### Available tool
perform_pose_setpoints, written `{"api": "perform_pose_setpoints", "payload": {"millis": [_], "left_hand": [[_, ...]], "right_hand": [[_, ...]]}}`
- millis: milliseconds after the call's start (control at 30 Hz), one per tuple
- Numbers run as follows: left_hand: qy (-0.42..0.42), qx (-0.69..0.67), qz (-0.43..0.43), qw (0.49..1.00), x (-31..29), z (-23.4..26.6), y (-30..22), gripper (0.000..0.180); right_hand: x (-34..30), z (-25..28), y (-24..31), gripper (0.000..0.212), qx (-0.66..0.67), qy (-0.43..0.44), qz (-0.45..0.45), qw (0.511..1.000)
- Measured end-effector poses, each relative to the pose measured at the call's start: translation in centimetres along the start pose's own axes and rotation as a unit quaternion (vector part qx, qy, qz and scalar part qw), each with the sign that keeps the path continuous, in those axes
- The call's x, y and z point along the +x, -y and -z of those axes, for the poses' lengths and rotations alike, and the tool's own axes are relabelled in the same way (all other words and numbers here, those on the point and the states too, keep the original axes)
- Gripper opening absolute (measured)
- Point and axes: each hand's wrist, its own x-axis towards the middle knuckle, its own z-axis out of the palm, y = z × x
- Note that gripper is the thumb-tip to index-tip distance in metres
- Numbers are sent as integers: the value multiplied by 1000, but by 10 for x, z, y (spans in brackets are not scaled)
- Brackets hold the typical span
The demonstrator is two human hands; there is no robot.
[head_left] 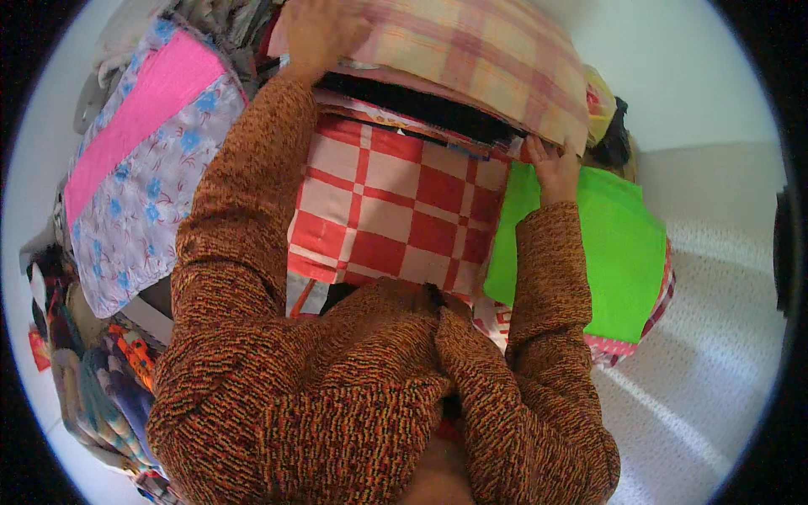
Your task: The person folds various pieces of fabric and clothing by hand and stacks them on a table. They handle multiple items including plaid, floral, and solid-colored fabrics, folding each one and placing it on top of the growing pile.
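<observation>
where cloth layers (pixel 421 99) pile up, the plaid cloth (pixel 471 63) lies on top

squaring it seems the step in hand: the left hand (pixel 324 34) lies open on its left part, the right hand (pixel 557 172) touches its near right corner, pinching or not i cannot tell. next likely calls for lining up edges; a checked cloth (pixel 412 194) lies nearer, and the green cloth (pixel 627 252) by the right sleeve (pixel 551 278) could drag

ok, counting: one bare left hand (pixel 326 35), one bare right hand (pixel 555 172), one cream-and-pink plaid cloth (pixel 471 63), one red-and-white checked cloth (pixel 391 202), one bright green cloth (pixel 624 261), one whitish blue-flowered cloth (pixel 156 194) with one pink band (pixel 143 118). Stacked layers (pixel 429 107) under the plaid? Can't tell how many.
</observation>
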Motion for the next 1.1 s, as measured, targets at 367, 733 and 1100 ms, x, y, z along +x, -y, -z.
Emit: {"api": "perform_pose_setpoints", "payload": {"millis": [367,733,1100], "left_hand": [[176,-77,-60,980,-21,49,-147,88],[67,-228,53,970,-64,83,-259,83],[625,-655,359,227,-192,152,-427,69]], "right_hand": [[-184,161,-22,37,-202,57,-164,964],[-279,262,30,26,-187,-117,39,975],[-258,334,135,37,11,-251,136,958]]}}
